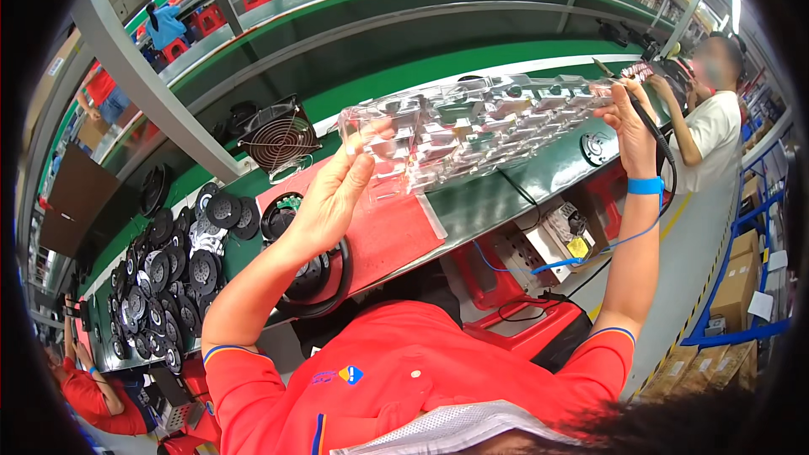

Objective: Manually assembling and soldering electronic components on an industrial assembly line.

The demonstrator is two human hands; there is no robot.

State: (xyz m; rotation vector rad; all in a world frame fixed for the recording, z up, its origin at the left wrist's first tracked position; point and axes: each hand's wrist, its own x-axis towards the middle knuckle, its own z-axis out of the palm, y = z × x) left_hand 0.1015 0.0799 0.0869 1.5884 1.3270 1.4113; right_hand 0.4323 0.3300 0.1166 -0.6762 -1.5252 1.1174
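The clear plastic tray (pixel 480 131) hides the left hand's (pixel 333 198) fingertips and blurs its own contents.

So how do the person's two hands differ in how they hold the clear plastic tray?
The left hand grips the clear tray at its near end, wrist bare. The right hand holds the far end, higher up, with a blue wrist strap and its cord. Both hold the tray above the green bench.

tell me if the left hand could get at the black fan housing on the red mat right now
Probably not at once: the left hand is gripping one end of the clear plastic tray, raised above the fan housing. Nothing else blocks the way down.
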